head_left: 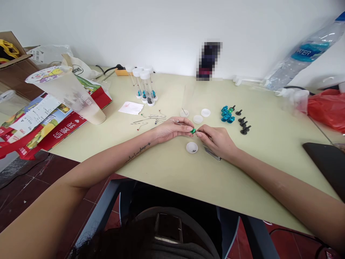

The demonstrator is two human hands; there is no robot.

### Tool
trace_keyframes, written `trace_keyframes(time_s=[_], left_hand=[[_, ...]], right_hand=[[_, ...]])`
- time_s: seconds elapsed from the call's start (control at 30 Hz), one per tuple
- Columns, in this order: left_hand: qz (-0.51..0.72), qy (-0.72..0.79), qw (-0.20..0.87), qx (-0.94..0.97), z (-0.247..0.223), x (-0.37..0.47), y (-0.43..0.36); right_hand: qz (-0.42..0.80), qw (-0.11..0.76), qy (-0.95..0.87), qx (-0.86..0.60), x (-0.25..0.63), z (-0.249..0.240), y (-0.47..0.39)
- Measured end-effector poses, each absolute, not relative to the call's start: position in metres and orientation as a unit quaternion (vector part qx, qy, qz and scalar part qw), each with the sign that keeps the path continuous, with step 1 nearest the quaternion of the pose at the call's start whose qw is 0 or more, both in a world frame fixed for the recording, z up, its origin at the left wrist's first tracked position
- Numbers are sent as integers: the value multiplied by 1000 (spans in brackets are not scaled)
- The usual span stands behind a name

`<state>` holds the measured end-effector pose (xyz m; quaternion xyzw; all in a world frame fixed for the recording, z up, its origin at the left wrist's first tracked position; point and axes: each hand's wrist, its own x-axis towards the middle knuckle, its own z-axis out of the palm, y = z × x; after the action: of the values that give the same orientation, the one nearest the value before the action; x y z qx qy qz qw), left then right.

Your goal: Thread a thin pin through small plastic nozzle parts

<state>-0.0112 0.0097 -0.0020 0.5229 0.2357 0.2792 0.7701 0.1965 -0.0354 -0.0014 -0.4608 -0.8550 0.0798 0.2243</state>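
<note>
Between thumb and fingers, my left hand (174,130) pinches a small shiny green metallic piece (193,131). A thin metal rod (176,122) lies across the same hand. My right hand (219,139) is closed in a pinch at the right side of the green piece; what its fingertips hold is too small to make out. Just below the hands stands a small white cap (192,147) with tiny dark bits inside. Tweezers-like metal tools (212,153) lie partly under my right hand. Several thin bent metal rods (153,117) with coloured ends are beside my left hand.
Blue and green shiny pieces (228,114) and black stemmed parts (244,126) lie to the right. White caps (198,119) sit behind the hands. Clear tubes (146,88) stand at the back. A tilted plastic cup (78,99), water bottle (304,54) and dark phone-like slab (326,165) flank the workspace.
</note>
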Motion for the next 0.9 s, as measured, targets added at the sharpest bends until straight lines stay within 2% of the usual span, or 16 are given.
trace_keyframes(time_s=[0.9], left_hand=[[281,226,769,528,-2,-12,10]], right_hand=[[83,245,-858,-444,197,-5,-35]])
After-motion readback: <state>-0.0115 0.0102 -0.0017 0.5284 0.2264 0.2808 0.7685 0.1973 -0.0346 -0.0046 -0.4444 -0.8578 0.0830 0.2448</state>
